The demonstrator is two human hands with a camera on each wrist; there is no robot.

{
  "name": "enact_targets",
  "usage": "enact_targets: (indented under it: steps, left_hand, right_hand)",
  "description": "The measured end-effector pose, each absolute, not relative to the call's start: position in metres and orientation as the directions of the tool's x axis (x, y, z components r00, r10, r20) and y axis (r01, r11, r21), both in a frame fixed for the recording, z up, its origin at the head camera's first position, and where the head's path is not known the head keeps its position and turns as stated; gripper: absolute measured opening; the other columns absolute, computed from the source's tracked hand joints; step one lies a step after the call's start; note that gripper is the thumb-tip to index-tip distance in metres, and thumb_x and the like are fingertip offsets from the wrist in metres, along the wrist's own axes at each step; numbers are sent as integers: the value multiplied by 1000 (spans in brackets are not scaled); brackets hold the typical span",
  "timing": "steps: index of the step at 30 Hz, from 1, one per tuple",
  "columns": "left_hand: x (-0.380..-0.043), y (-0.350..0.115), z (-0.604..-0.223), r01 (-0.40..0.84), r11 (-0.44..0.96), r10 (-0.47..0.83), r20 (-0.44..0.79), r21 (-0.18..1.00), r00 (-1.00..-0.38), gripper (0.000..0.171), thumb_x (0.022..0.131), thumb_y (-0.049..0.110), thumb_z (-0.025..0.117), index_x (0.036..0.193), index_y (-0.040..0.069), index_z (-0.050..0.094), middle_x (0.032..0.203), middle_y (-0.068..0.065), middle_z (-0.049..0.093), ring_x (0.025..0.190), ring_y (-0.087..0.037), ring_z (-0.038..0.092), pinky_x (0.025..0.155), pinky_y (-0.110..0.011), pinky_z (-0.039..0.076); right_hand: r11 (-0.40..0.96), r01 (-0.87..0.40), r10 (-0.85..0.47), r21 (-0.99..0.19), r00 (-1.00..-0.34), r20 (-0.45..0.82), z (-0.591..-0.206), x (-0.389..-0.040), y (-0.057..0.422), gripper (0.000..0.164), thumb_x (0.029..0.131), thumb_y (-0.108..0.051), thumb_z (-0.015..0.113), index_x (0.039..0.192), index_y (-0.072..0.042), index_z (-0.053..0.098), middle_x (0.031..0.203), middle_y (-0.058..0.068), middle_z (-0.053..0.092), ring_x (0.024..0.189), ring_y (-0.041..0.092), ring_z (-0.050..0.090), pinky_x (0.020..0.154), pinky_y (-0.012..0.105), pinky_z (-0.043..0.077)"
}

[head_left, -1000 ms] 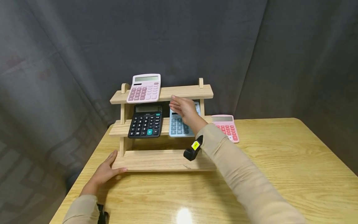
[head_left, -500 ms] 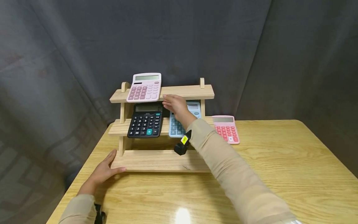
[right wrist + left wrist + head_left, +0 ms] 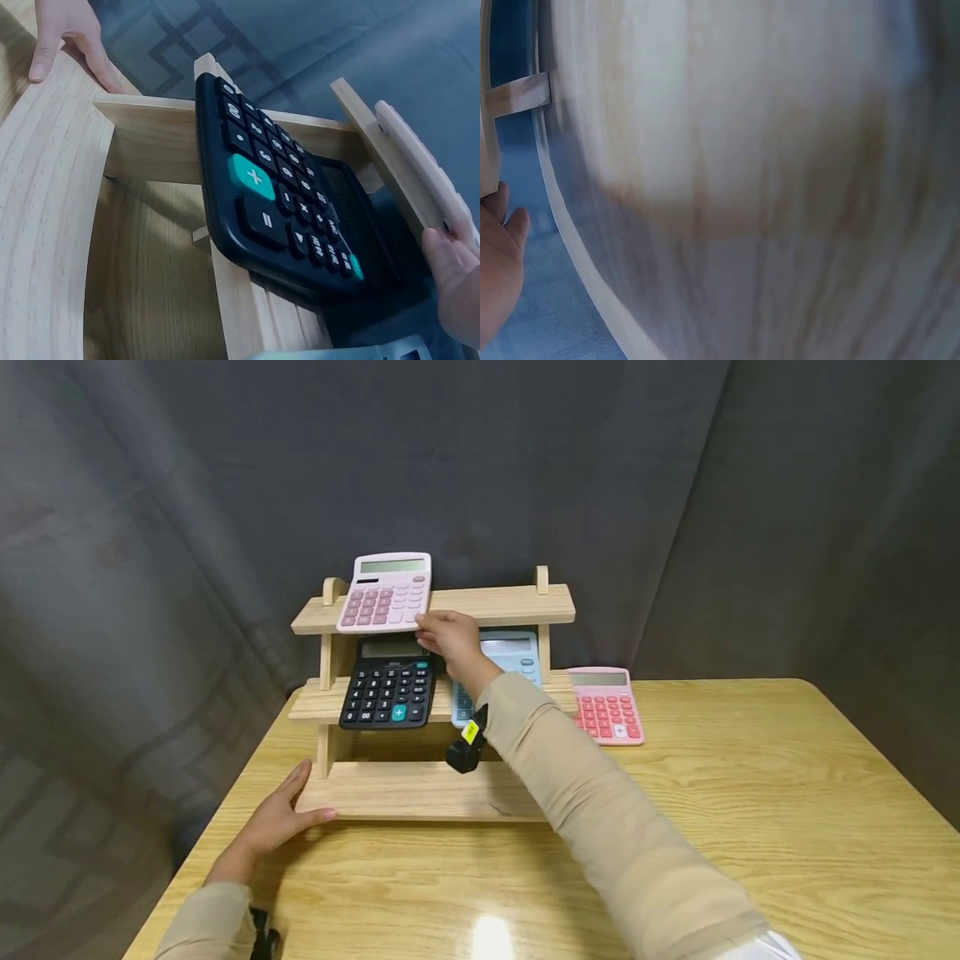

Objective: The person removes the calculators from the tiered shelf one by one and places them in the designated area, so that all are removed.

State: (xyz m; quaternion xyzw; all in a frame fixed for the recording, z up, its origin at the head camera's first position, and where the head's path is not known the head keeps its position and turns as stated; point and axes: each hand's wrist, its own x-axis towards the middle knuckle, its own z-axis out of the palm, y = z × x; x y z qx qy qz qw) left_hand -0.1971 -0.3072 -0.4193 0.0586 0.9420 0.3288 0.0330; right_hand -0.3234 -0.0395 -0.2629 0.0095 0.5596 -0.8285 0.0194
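Right grip [image 3: 455,639]: moved left, touched pale pink calculator [image 3: 387,592] at a corner; I couldn't tell if pinching.
Left grip [image 3: 272,822]: rested straight-fingered against wooden rack [image 3: 427,793].

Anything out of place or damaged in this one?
The coral-keyed calculator lies on the table to the right of the wooden rack, while the pale pink calculator, black calculator and light blue calculator sit on its shelves. That makes it the odd one out. I see no damage or spill.
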Motion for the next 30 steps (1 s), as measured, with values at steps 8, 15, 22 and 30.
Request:
enact_targets:
  steps: [8, 15, 22, 30]
  left_hand:
    - [-197, -309, -418, 106, 817, 138, -14, 567, -990, 98, 70, 41, 67, 135, -7, 12, 139, -25, 10, 124, -42, 12, 95, -55, 16]
    - [-198, -309, -419, 131, 832, 154, 2, 539, -988, 97, 71, 43, 66, 135, -7, 13, 138, -26, 11, 123, -43, 13, 94, -55, 17]
    - [-196, -311, -422, 141, 849, 153, 18, 509, -988, 95, 70, 44, 66, 134, -6, 17, 138, -25, 14, 124, -41, 13, 95, -54, 17]
    - [-190, -314, -422, 126, 854, 135, 19, 505, -991, 95, 69, 45, 66, 135, -5, 18, 138, -24, 15, 124, -41, 14, 94, -55, 18]
  right_hand:
    - [-356, 40, 43, -934, -997, -59, -263, -328, -51, 29, 80, -1, 59, 108, 8, 56, 95, 21, 60, 67, 18, 58, 65, 25, 50]
    - [-361, 38, 73, -932, -995, -69, -263, -328, -57, 31, 81, 1, 56, 112, 7, 54, 97, 21, 60, 78, 27, 61, 63, 24, 50]
    - [-469, 114, 1, -876, -992, -129, -265, -326, -51, 33, 81, 6, 54, 114, 5, 53, 99, 19, 58, 72, 19, 58, 64, 22, 49]
    - [-601, 111, 43, -792, -984, -171, -267, -321, -50, 26, 78, 11, 54, 104, 10, 57, 90, 19, 59, 65, 17, 55, 64, 24, 50]
